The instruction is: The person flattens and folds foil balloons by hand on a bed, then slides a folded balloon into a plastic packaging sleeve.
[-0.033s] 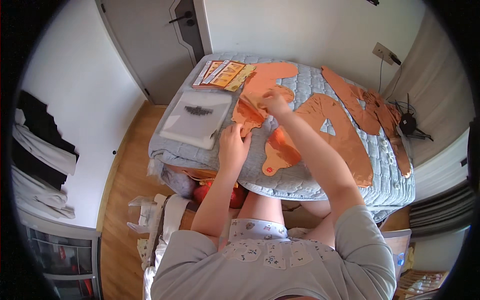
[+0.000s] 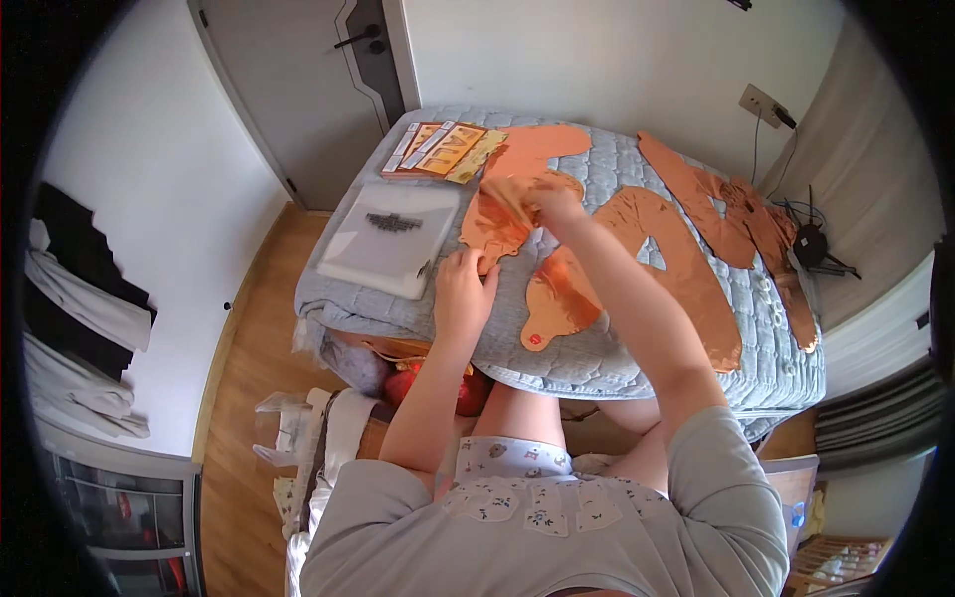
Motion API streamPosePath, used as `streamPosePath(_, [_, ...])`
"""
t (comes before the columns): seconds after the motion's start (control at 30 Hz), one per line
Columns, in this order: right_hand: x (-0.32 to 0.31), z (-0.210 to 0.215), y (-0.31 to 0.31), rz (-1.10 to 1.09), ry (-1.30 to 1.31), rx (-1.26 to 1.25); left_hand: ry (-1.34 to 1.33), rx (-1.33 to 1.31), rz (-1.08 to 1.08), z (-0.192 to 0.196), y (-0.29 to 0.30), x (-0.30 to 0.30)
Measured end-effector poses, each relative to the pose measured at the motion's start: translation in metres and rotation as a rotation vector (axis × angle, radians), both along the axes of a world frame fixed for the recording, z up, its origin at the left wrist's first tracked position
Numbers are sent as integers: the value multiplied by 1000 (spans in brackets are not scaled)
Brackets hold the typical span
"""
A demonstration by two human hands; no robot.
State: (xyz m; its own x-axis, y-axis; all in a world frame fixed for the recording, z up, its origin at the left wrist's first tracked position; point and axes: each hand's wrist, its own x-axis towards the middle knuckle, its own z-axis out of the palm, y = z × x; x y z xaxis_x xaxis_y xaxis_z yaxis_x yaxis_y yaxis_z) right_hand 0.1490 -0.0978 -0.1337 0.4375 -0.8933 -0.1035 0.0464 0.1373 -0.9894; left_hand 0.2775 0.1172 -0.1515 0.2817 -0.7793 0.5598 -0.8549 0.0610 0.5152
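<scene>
A flat copper-coloured foil balloon (image 2: 493,225) lies partly folded at the middle of the bed. My left hand (image 2: 464,297) closes on its narrow near end, fingers curled over the tab. My right hand (image 2: 553,204) pinches a fold of the same foil farther back and lifts it off the bed. Close to my right forearm rests another shiny foil part (image 2: 559,294) with a rounded tab and a small red mark; whether it joins the held balloon I cannot tell. A larger flat foil balloon (image 2: 686,284) with a triangular hole lies to the right.
The quilted bed (image 2: 398,316) carries a crumpled foil balloon (image 2: 711,194) at far right, a frosted plastic bag (image 2: 386,244) at left and printed packets (image 2: 443,147) behind it. A black device (image 2: 812,244) with cables stands beyond the right edge. A grey door (image 2: 298,90) is at back left.
My right hand has raised the pinched fold of foil slightly, so it shows more broadly. My left hand stays at the near end.
</scene>
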Motion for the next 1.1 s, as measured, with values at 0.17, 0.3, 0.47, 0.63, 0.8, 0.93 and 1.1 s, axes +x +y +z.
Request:
streamPosePath(0.17, [-108, 20, -99, -307, -192, 183, 38, 4, -20, 3, -7, -14])
streamPosePath(0.3, [-157, 79, -87, -892, 8, -266, 35, -31, -5, 1, -5, -14])
streamPosePath(0.47, [-185, 172, 29, -788, 322, -1175, -3, -35, 30, -4, -1, 1])
streamPosePath(0.63, [-259, 147, 93, -291, 875, -1767, 1, 4, -9, 0, -8, -12])
streamPosePath(0.8, [-283, 84, 149, -238, 980, -1489, -172, -62, 34, 5, -10, -22])
streamPosePath(0.93, [-299, 25, 184, -136, 975, -1312, -97, -78, -169, 22, -6, -55])
streamPosePath(1.1, [-296, -3, 217, -174, 946, -1119, -47, -2, -395, 19, -9, -70])
